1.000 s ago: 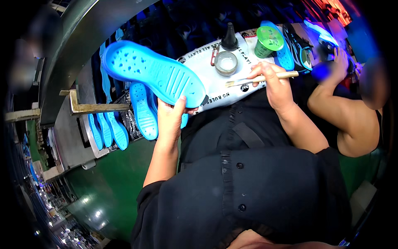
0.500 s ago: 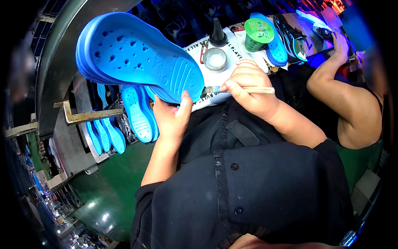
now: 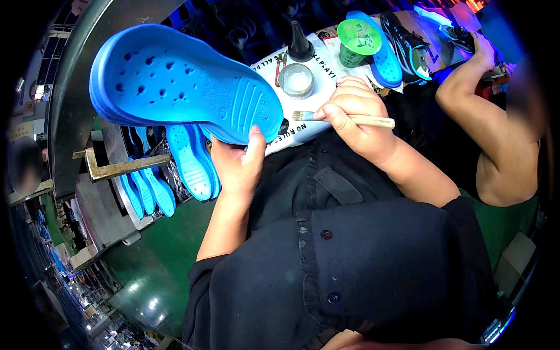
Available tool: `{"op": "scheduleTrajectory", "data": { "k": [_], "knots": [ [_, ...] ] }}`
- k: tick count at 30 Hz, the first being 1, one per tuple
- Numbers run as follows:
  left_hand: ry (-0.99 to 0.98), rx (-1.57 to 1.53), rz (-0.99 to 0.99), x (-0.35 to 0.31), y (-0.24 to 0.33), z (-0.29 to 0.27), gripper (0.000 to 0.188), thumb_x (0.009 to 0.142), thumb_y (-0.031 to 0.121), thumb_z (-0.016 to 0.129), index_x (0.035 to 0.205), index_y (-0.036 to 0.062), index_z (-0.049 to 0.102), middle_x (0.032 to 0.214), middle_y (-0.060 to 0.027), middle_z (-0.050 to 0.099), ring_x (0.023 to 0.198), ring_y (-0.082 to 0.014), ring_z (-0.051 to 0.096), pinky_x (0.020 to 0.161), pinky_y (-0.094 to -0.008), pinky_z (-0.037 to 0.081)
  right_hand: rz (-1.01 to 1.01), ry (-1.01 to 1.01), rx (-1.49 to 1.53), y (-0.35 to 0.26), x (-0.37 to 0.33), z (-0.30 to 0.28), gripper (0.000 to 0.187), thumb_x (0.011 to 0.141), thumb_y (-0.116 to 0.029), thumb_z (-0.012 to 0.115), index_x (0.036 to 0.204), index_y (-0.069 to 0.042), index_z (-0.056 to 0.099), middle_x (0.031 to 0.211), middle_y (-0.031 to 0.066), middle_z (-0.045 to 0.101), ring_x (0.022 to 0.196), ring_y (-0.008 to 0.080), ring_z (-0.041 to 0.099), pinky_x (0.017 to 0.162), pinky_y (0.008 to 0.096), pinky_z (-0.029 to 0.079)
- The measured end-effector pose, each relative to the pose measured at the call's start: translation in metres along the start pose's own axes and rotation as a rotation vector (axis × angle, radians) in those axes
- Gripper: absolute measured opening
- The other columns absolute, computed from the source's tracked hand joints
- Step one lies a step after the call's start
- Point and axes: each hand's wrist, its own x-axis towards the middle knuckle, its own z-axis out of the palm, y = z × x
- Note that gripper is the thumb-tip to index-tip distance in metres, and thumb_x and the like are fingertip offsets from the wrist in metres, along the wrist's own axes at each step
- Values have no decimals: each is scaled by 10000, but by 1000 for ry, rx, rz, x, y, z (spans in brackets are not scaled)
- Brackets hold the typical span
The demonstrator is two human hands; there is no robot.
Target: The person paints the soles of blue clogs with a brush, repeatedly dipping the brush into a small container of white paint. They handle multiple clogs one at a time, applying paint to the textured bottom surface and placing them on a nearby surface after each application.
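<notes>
Left hand: the left hand (image 3: 238, 166) is nearest, its fingers closed round the heel end of a bright blue moulded foam shoe sole (image 3: 181, 87), thumb pressed on the ribbed heel; the sole is held up clear of the table, its perforated forepart pointing away to the left.
Right hand: the right hand (image 3: 353, 116) is just right of the sole's heel, fingers pinched shut on a slim wooden-handled brush (image 3: 344, 119); the handle sticks out to the right, the bristles point left and lie close to the heel edge, contact not clear.
Table: the white printed-edge table (image 3: 291, 125) lies just beyond both sets of fingers.
Glass jar: a small round clear glass jar (image 3: 296, 80) stands just beyond the right fingers, holding a pale whitish content.
Nozzle bottle: a dark cone-tipped bottle (image 3: 300, 45) stands right behind the jar.
Green cup: a translucent green plastic cup (image 3: 356, 39) is farther off, right of the bottle; its contents cannot be made out.
Rack soles: more bright blue soles (image 3: 186, 160) hang below the left fingers on a metal rack (image 3: 119, 168).
Far right: another person's arm (image 3: 496, 116) reaches toward dark shoes (image 3: 408, 44) on the table's far end.
</notes>
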Motion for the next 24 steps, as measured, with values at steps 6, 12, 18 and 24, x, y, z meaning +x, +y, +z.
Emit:
{"op": "scheduleTrajectory", "data": {
  "k": [6,12,18,24],
  "knots": [
    [23,-9,45,1,-2,4,358,777,59,645,1088,-31,490,961,-108,604,848,-164,584,809,-303,460,20,-133,40,-9,2,0,193,851,-154,586,707,-57,669,647,57,603,657,227,566,809,377,407],
    [79,-62,159,-2,-9,9,317,775,11,635,1064,-32,510,963,-107,603,845,-167,585,804,-296,461,22,-6,103,-6,0,0,201,846,-174,604,695,-55,663,643,63,606,638,242,561,751,353,414],
    [139,-115,249,0,-9,12,263,770,-17,639,1015,-32,545,962,-106,607,842,-168,588,786,-289,465,-29,-80,7,-14,4,5,183,831,-188,625,694,-70,653,605,43,553,613,236,535,728,356,406],
    [127,-98,295,-2,-15,8,258,767,-22,646,1006,-32,548,949,-104,605,827,-172,585,783,-289,466,-35,6,100,-15,5,7,189,842,-193,604,712,-70,667,639,60,593,635,244,551,733,357,405]
  ]
}}
